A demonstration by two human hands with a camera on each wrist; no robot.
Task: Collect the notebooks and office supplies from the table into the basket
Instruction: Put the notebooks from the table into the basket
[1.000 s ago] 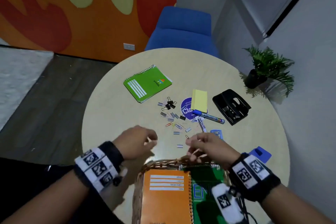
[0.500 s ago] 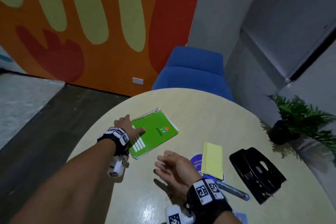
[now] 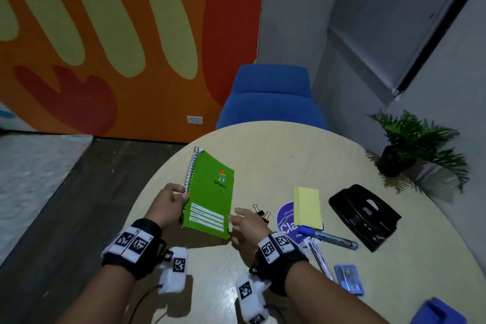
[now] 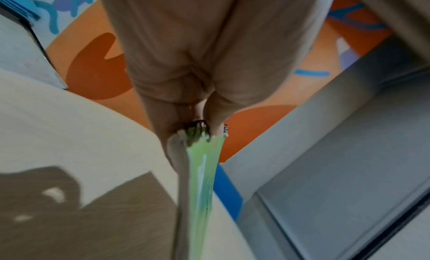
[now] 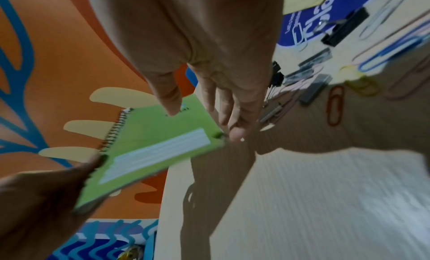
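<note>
A green spiral notebook [image 3: 210, 192] hangs tilted above the round table [image 3: 276, 144]. My left hand [image 3: 171, 202] pinches it at the spiral edge; the left wrist view shows the notebook [image 4: 202, 172] edge-on under the fingers [image 4: 216, 116]. My right hand [image 3: 244, 223] is open with straight fingers beside the notebook's lower right corner. In the right wrist view the fingertips [image 5: 235, 135] lie right at that corner of the notebook [image 5: 151, 148]. Whether they touch it I cannot tell. The basket is out of view.
On the table to the right lie binder clips [image 3: 261, 213], a yellow sticky pad [image 3: 307, 206] on a purple round sticker [image 3: 285, 221], a blue marker [image 3: 328, 238], a black hole punch [image 3: 364, 216], a blue card [image 3: 348, 277] and paper clips [image 5: 335, 105]. A blue chair [image 3: 268, 97] stands behind.
My left hand left the basket, reached to the notebook, gripped its spiral edge and lifted it off the table. My right hand moved up beside it. The view rose, losing the basket.
</note>
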